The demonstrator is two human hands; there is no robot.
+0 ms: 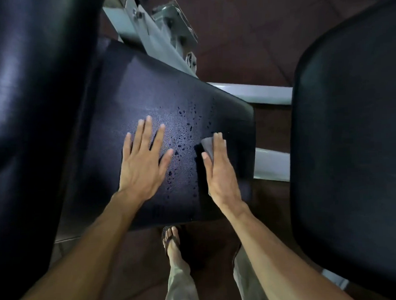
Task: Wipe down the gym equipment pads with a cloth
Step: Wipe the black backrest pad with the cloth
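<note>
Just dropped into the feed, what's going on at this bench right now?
A person is wiping a black seat pad on a gym machine. The right hand presses a small grey cloth flat on the pad, near its right edge. The left hand lies open, palm down, on the pad beside it. Droplets of liquid sit on the surface between the two hands, not yet wiped. Two more black pads flank this one.
</note>
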